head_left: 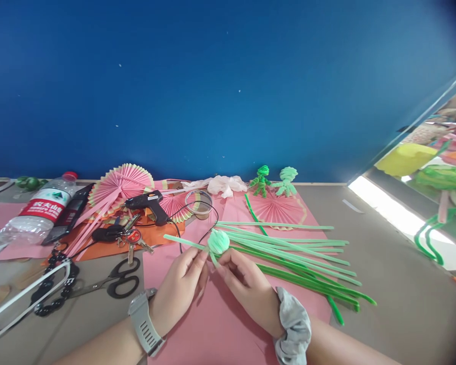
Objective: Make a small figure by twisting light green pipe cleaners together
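Between my two hands is a pale green ball wound from pipe cleaner (219, 242), with loose pipe cleaner ends at its base. My left hand (184, 276), with a grey watch on the wrist, pinches a pale green pipe cleaner (182, 242) that sticks out to the left. The fingers of my right hand (247, 284) close on another end just below the ball. A grey scrunchie circles the right wrist. Loose pale green pipe cleaners (311, 247) and dark green pipe cleaners (307, 284) fan out to the right on pink paper (213, 324).
Two small green pipe cleaner figures (263, 181) stand against the blue panel (228, 91). Folded pink paper fans (122, 183), a black glue gun (150, 204), keys (133, 236), scissors (117, 280), a black bead string (45, 299) and a water bottle (41, 210) lie on the left.
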A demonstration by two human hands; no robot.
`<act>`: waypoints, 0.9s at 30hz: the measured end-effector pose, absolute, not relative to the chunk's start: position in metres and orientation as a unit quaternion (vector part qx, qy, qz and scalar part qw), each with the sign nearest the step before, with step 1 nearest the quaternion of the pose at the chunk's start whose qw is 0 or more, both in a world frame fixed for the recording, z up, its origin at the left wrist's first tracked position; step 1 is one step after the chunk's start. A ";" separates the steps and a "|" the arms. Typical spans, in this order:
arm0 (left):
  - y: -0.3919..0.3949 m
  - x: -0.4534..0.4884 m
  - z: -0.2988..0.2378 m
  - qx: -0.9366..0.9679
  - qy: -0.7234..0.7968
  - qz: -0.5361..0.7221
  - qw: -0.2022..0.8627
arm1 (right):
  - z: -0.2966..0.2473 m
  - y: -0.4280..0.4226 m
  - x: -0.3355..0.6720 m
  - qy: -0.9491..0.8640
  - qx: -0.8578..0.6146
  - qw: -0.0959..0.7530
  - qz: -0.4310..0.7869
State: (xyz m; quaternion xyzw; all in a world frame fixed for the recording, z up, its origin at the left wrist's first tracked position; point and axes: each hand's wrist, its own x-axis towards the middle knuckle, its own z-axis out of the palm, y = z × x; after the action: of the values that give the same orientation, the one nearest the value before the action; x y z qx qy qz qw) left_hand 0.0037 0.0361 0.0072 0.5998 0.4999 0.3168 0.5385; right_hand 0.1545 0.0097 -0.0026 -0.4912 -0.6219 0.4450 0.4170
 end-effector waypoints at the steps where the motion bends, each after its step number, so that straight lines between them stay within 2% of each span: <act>1: 0.036 0.004 0.007 0.594 0.494 0.311 0.553 | -0.002 0.010 0.155 -0.616 -0.491 0.419 0.452; 9: 0.037 0.002 0.010 0.457 0.442 0.312 0.706 | 0.003 0.016 0.156 -0.558 -0.449 0.438 0.544; 19: 0.034 0.004 0.019 0.521 0.447 0.318 0.654 | 0.002 0.012 0.154 -0.556 -0.456 0.438 0.540; 27: 0.037 0.005 0.017 0.510 0.462 0.309 0.656 | 0.005 0.010 0.155 -0.568 -0.483 0.426 0.512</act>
State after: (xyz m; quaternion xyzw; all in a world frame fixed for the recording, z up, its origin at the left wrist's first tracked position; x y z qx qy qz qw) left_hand 0.0054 0.0367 0.0168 0.5101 0.4622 0.3093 0.6562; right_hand 0.1545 0.0102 0.0046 -0.4834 -0.5680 0.5118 0.4263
